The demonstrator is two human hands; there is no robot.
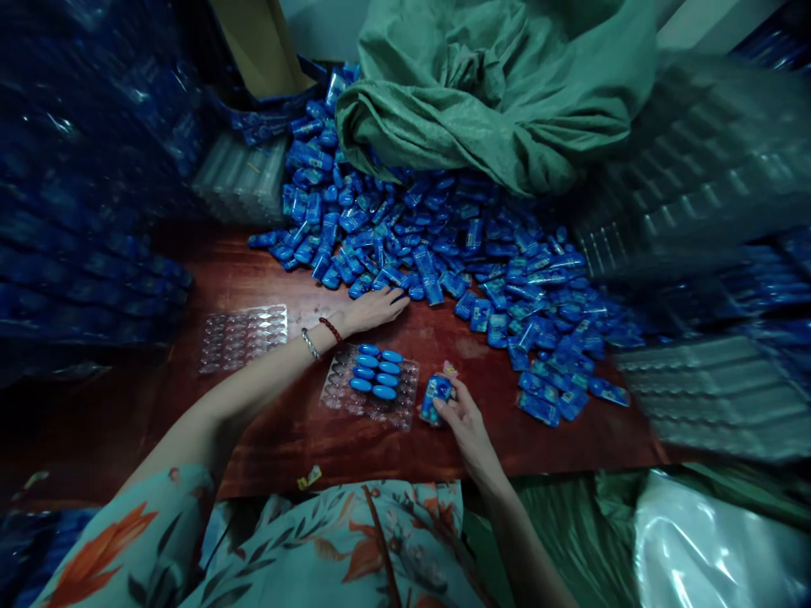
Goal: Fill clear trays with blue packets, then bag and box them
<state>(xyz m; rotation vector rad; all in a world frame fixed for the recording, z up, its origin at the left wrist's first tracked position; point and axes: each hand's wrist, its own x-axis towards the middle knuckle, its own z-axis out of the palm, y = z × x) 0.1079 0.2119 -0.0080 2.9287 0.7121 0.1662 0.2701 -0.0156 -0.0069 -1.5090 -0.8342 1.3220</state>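
Head view: we note the left hand (373,310) flat, fingers extended into the heap of blue packets (443,253); right hand (459,414) gripping blue packets (436,397) just right of the clear tray (371,397).

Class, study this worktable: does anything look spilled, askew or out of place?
Yes. A heap of blue packets spreads loose across the wooden table from under the green sack. A small yellow scrap lies alone at the table's near edge. The clear tray sits slightly askew.
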